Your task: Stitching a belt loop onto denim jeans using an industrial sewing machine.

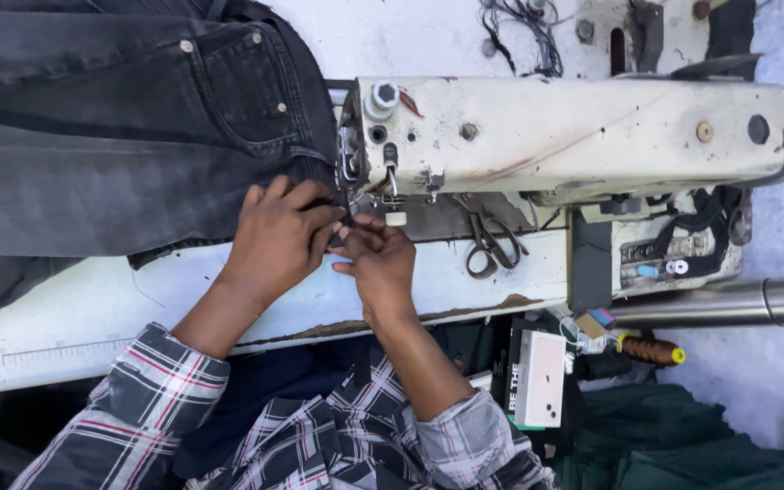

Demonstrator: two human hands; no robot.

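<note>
Dark grey jeans (pixel 120 127) lie spread on the white sewing table (pixel 93 308), their waistband under the needle end of a worn cream sewing machine (pixel 573 132). My left hand (pixel 274 240) presses on the waistband edge just left of the presser foot (pixel 348 195). My right hand (pixel 378 259) meets it from the right, its fingertips pinched on the fabric edge beneath the needle. What exactly sits between the fingertips is hidden.
Black-handled scissors (pixel 487 243) lie on the machine bed right of my hands. A steel tube (pixel 728 304) runs along the right. Below the table edge sit a white box (pixel 537 377), a brown thread spool (pixel 651 349) and green cloth (pixel 682 436).
</note>
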